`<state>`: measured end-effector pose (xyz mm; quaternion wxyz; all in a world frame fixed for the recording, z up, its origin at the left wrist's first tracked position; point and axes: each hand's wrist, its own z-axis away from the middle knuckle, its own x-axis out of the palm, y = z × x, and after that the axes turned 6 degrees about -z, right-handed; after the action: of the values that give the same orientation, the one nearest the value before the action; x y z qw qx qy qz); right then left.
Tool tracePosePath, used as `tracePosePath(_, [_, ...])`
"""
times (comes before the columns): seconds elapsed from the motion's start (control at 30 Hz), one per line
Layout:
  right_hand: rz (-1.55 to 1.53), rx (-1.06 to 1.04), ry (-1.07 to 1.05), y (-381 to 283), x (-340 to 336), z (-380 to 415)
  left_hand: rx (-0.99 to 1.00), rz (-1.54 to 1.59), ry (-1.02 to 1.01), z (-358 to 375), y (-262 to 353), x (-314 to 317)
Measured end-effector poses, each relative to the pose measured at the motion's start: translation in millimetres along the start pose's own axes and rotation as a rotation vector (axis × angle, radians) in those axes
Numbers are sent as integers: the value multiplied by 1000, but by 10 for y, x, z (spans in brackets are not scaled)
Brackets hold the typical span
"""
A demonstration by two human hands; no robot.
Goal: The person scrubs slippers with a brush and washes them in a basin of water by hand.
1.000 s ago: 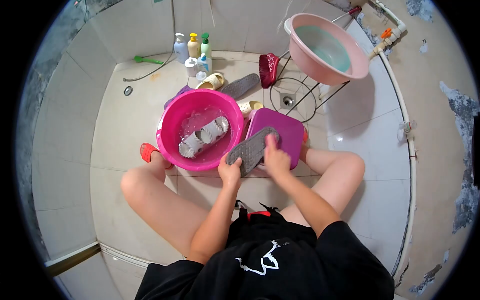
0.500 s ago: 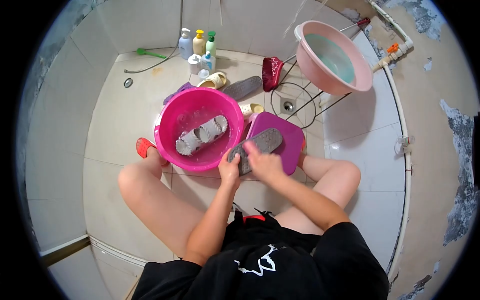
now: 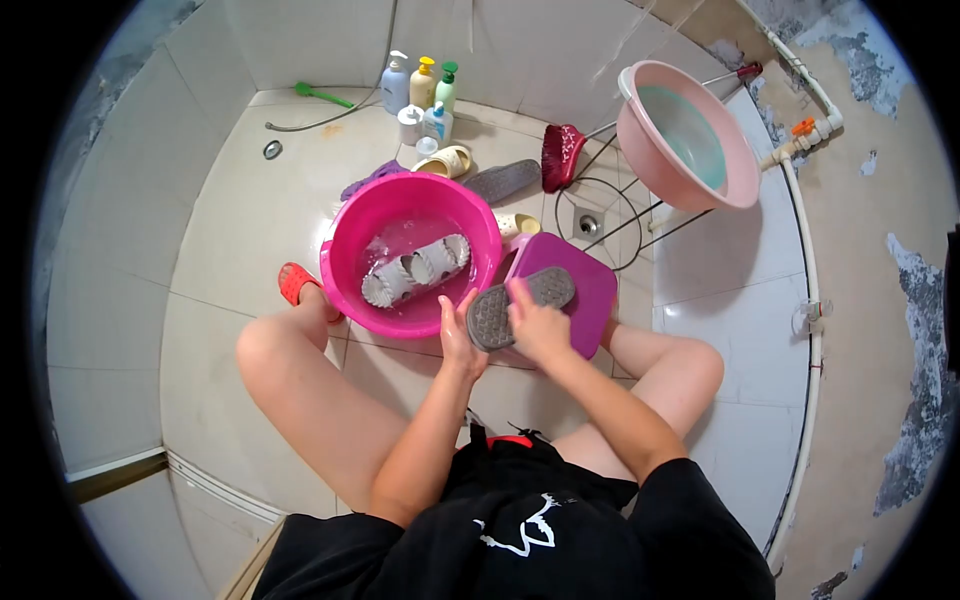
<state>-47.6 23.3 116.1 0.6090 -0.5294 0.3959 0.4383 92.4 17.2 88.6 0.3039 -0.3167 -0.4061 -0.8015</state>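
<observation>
"What's around the work?"
"The bright pink basin (image 3: 430,190) holds pale slippers (image 3: 440,258); beside it is the purple stool (image 3: 590,290)."
"And the grey slipper (image 3: 490,322)?"
"Over the stool's near edge, now turned slightly."
"What changed in the grip?"
"The left hand (image 3: 460,340) has let its thumb off and spread open beside it, so it steadies less. The right hand's (image 3: 542,332) fingers lie across it; whether they grip, I can't tell."
</observation>
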Motion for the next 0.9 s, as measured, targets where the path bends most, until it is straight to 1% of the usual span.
tracePosePath(0.03, [-12, -69, -33, -209, -10, 149, -27, 57, -16, 22, -7, -13])
tracePosePath(0.1, [-74, -290, -85, -460, -84, 432, -41, 73, -9, 11, -9, -64])
tracePosePath(0.17, [-1, -155, -64, -337, -35, 230, -52, 83, 1, 30, -34, -83])
tracePosePath(0.23, [8, 18, -5, -174, -82, -71, -28, 112, -3, -11, -73, -65])
tracePosePath(0.3, [-27, -33, -10, -207, -41, -51, -1, 50, 4, -16, -57, -30])
tracePosePath(0.33, [-23, -135, -34, -344, -74, 57, -6, 35, 36, -19, -71, -49])
tracePosePath(0.37, [-18, -235, -67, -472, -98, 245, 14, -9, 21, -95, -148, -189])
tracePosePath(0.4, [-37, -275, -146, -569, -199, 344, 25, -13, 40, -66, -123, -152])
tracePosePath(0.43, [-34, -279, -149, -520, -183, 287, 34, -20, 59, -33, -110, -112])
tracePosePath(0.5, [17, -116, -28, -288, -90, 14, 1, 21, 46, 72, -14, 44])
tracePosePath(0.53, [-29, -9, -41, -215, -97, -151, 31, -1, 4, 20, -41, 11])
tracePosePath(0.57, [-31, -9, -38, -203, -25, -126, 32, -3, 3, 5, -79, -31])
tracePosePath(0.63, [20, -146, -70, -422, -27, 13, 33, 5, 12, -18, -104, -66])
tracePosePath(0.67, [39, -238, -134, -531, -21, 159, -15, -5, 71, -79, -146, -171])
tracePosePath(0.7, [-13, -254, -184, -611, -141, 267, -12, 4, 75, -52, -133, -128])
tracePosePath(0.77, [-5, -179, -155, -454, -152, 149, -25, 61, 70, 61, -68, -24])
tracePosePath(0.8, [20, -148, -83, -367, -159, 54, -23, 64, 6, 14, -70, -61])
tracePosePath(0.83, [6, -58, -58, -269, -128, -95, -27, 61, 9, 29, -78, -58])
tracePosePath(0.9, [-10, -62, -45, -240, -6, -85, -28, 61, 69, 10, -39, -29])
